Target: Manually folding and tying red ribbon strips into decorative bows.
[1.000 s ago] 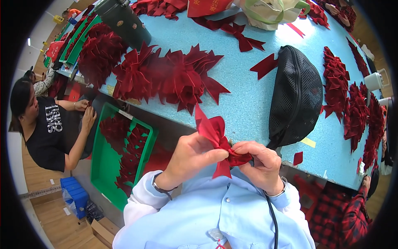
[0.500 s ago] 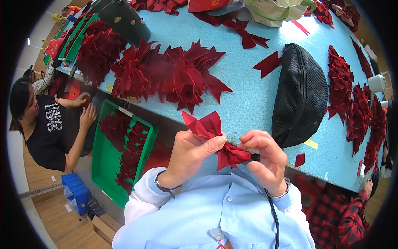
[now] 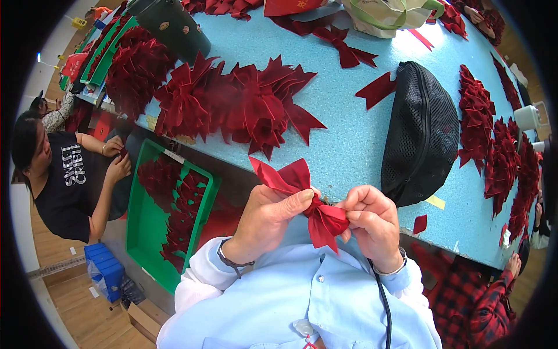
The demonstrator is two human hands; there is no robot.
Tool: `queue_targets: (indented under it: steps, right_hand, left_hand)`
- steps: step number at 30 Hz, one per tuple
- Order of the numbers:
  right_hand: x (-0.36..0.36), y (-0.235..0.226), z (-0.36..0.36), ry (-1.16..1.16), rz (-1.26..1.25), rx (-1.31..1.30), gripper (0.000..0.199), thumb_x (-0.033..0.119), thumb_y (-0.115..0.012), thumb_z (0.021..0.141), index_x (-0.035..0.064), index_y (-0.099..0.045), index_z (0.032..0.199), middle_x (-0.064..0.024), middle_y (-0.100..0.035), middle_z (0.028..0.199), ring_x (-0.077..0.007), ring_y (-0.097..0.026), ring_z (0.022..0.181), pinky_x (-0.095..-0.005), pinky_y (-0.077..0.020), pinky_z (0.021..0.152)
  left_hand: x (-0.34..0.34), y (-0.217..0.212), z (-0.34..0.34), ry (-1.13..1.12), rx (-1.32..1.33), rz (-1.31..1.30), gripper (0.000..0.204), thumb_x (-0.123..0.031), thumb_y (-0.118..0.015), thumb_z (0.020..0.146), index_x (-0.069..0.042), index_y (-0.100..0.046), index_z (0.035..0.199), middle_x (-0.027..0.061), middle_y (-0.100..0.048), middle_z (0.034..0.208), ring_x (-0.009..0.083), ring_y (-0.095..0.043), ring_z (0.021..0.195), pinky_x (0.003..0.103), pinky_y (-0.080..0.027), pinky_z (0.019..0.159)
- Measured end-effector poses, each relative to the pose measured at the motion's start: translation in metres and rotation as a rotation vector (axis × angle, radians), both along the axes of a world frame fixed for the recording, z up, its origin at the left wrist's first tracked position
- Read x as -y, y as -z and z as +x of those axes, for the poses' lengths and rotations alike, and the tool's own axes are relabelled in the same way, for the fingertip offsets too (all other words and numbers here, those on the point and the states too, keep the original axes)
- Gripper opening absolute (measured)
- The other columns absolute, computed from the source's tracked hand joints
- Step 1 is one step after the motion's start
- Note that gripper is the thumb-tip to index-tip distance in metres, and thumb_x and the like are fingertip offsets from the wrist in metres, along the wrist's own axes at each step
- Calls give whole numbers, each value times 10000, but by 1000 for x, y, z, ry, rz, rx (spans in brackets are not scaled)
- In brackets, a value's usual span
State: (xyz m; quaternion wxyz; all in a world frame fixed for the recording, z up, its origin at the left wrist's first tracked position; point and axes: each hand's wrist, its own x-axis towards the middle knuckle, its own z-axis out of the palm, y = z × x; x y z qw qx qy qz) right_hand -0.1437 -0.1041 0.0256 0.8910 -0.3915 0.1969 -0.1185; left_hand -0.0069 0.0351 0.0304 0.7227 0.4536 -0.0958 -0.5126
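Note:
A dark red ribbon bow is pinched between both my hands, close to my chest and just below the edge of the light blue table. My left hand grips its middle with the thumb on top, and the upper loop and tail stick out to the upper left. My right hand holds the lower right loop with bent fingers. A long pile of finished red bows lies on the table beyond.
A black mesh bag sits on the table to the right, with more red bows along the right edge. A green tray of bows stands low on my left. A person in a black shirt works there; another in red plaid at lower right.
The bow has dropped lower and turned, its upper loop now pointing up-left. My right hand has shifted its grip onto the lower right loop; both hands have stayed at the table's edge.

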Motion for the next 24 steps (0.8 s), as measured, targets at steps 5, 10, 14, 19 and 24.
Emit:
queue_targets:
  steps: [5,10,14,19,24]
  right_hand:
    - [-1,2,-1,-4,-44,12,140,-59,-445,768,-52,-482,903,-196,-624,847,-147,-535,508,-232,-440,480]
    - [-5,-2,-1,49,-74,-18,120,-18,-464,812,-45,-489,926,-167,-620,819,-119,-531,505,-203,-425,461]
    - [-12,-13,5,49,-232,-86,133,58,-490,855,-39,-492,947,-135,-607,779,-101,-515,488,-191,-427,459]
    - [3,-9,-2,-121,161,-46,176,95,-538,859,-31,-490,971,-97,-582,745,-85,-507,504,-189,-431,464]
    - [-1,-1,-10,52,-314,-7,250,119,-646,801,-20,-523,969,-100,-550,844,-124,-518,654,-243,-437,537]
  left_hand:
    - [0,-1,1,34,12,1,251,-202,-571,897,31,-609,983,89,-631,916,167,-589,867,325,-455,795]
    - [1,-4,-3,12,-59,0,266,-216,-553,910,32,-612,988,93,-639,916,164,-597,856,320,-465,781]
    - [1,-7,-5,23,38,18,275,-221,-543,918,34,-619,989,95,-646,908,162,-606,846,313,-477,761]
    - [-1,-2,-7,-39,116,-4,251,-191,-544,918,35,-628,986,86,-650,892,146,-603,829,292,-479,743]
    - [0,-1,-8,-136,102,1,237,-164,-570,906,47,-633,994,68,-652,882,113,-589,810,257,-472,742]
